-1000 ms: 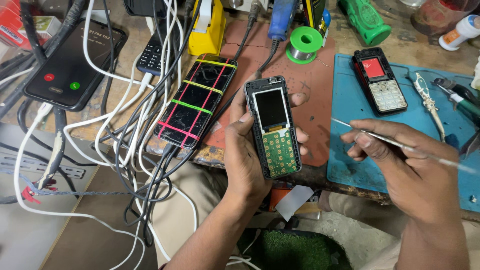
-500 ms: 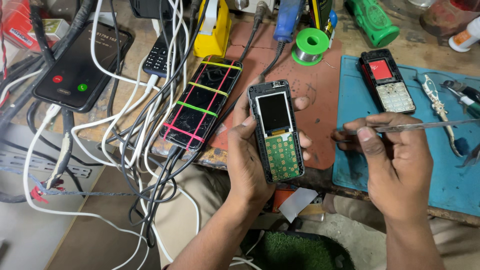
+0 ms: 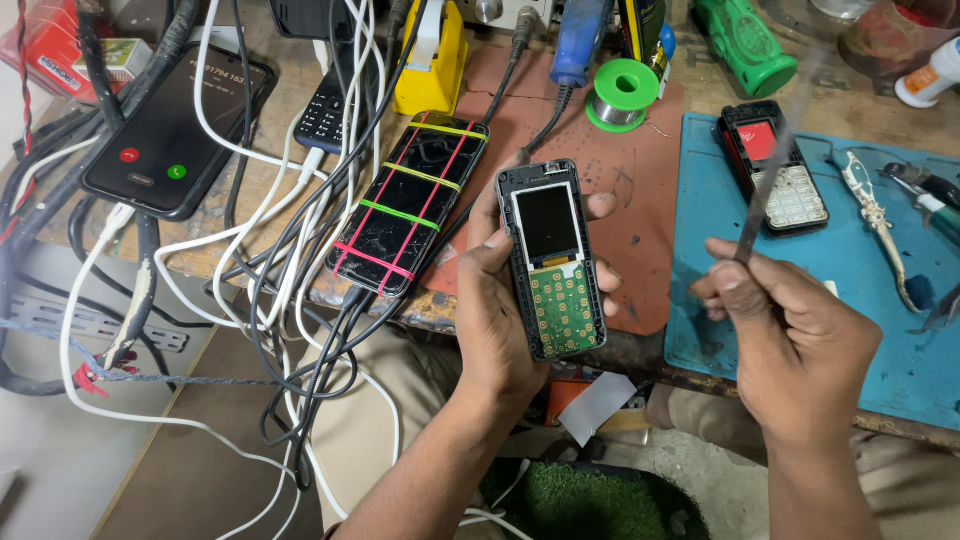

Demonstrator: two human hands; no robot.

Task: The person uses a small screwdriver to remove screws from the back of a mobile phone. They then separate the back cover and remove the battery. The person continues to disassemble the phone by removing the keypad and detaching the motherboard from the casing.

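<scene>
My left hand (image 3: 495, 320) grips an opened keypad phone (image 3: 552, 270), upright, its dark screen above a bare green keypad board. My right hand (image 3: 790, 335) is to its right, over the blue mat (image 3: 700, 300), pinching thin metal tweezers (image 3: 765, 190) that point up and away, blurred. The tweezers' tip hangs over a second small phone (image 3: 775, 165) with a red screen and pale keypad lying on the mat.
A smartphone bound with coloured rubber bands (image 3: 410, 205) lies left of my hand among white and black cables (image 3: 300, 200). A black smartphone (image 3: 175, 130) lies far left. A green solder spool (image 3: 622, 95), yellow holder (image 3: 432, 65) and loose tools (image 3: 875, 225) sit behind.
My right hand has swung the tweezers from lying level to pointing up and away. My left hand kept the opened phone almost still.
</scene>
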